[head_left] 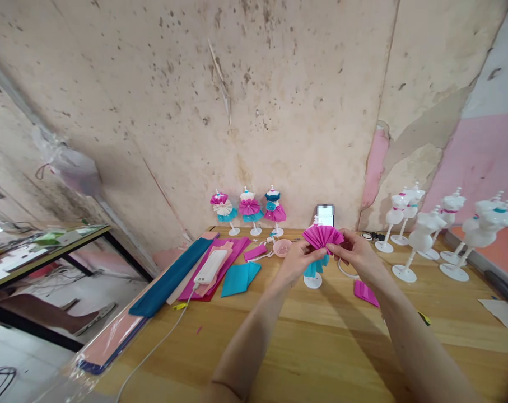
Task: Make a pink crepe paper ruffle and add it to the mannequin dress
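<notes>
My left hand (pixel 302 258) and my right hand (pixel 357 252) pinch a pleated magenta paper fan (pixel 323 237) between them, its folds spread upward. Right behind the fan stands a small white mannequin with a teal paper skirt (pixel 316 267) and a round white base (pixel 313 281); the fan hides most of its body. Whether the fan touches the mannequin I cannot tell. By my right forearm lies a folded magenta paper piece (pixel 365 293). A pink bowl (pixel 282 247) sits left of my left hand.
Dressed mannequins (pixel 249 207) line the wall; several bare white ones (pixel 422 238) stand right. A phone (pixel 325 215) leans at the back. Teal paper (pixel 239 279), a long teal roll (pixel 173 274) and a white power strip (pixel 210 266) with its cable lie left. A person's leg (pixel 35 316) shows under another table.
</notes>
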The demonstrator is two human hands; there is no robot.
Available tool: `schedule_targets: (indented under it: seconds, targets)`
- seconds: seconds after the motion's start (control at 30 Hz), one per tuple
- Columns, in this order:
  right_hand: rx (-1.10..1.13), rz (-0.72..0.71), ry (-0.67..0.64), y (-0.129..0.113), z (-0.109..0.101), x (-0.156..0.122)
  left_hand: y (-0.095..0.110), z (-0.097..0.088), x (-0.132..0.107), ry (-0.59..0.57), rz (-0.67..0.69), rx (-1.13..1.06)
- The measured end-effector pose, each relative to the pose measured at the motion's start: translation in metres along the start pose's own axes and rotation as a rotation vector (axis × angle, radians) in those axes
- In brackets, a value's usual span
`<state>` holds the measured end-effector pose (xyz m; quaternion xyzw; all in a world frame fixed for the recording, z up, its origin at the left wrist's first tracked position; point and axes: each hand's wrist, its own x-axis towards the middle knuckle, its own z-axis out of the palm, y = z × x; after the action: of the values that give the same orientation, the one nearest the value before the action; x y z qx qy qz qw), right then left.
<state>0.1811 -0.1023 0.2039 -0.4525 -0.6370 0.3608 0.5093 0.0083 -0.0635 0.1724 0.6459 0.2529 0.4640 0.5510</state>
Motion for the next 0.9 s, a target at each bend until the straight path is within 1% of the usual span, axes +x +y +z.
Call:
schedule_targets:
  seconds: [0.2, 0.37, 0.53, 0.63, 0.7, 0.77, 0.83, 0.9]
  targets:
    - [0.004, -0.017, -0.025, 0.003, -0.001, 0.002, -0.001, 0.002, 0.001, -0.028, 0.038, 0.048]
    - [0.032, -0.029, -0.053, -0.001, 0.001, 0.000, -0.005, 0.002, 0.003, 0.054, 0.077, 0.093]
    - [0.028, -0.040, -0.093, 0.003, 0.003, 0.001, -0.004, 0.003, 0.003, 0.028, 0.107, 0.076]
    - [-0.003, -0.046, -0.020, 0.009, 0.004, 0.003, -0.003, 0.006, 0.003, 0.079, 0.131, 0.148]
    - [-0.011, -0.053, 0.040, 0.012, 0.006, 0.004, -0.003, 0.008, 0.001, 0.123, 0.159, 0.232]
    - [-0.024, -0.059, 0.066, 0.013, 0.007, 0.003, -0.001, 0.009, 0.000, 0.161, 0.201, 0.326]
    - [-0.062, -0.070, 0.080, 0.013, 0.007, 0.003, 0.002, 0.010, -0.002, 0.163, 0.224, 0.386]
    - [-0.117, -0.084, 0.105, 0.014, 0.006, 0.003, 0.005, 0.009, -0.003, 0.112, 0.211, 0.401]
